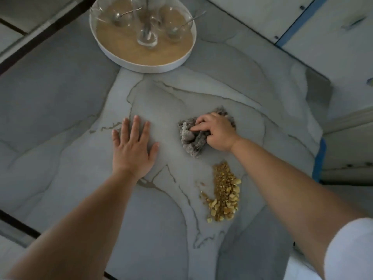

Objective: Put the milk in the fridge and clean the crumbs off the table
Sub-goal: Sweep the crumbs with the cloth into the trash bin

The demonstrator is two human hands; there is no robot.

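Observation:
A heap of yellow-brown crumbs [224,196] lies on the grey marble table [70,138], right of centre and near me. Just beyond the heap, my right hand [217,133] grips a crumpled grey cloth [190,138] that sits on the tabletop. My left hand [133,146] rests flat on the table with its fingers spread, a little left of the cloth and apart from it. No milk is in view.
A round white tray [141,61] with a wooden bottom stands at the table's far edge and carries glass cups and spoons. White cabinets [333,27] with blue tape run along the right. The table's edges show at left and bottom.

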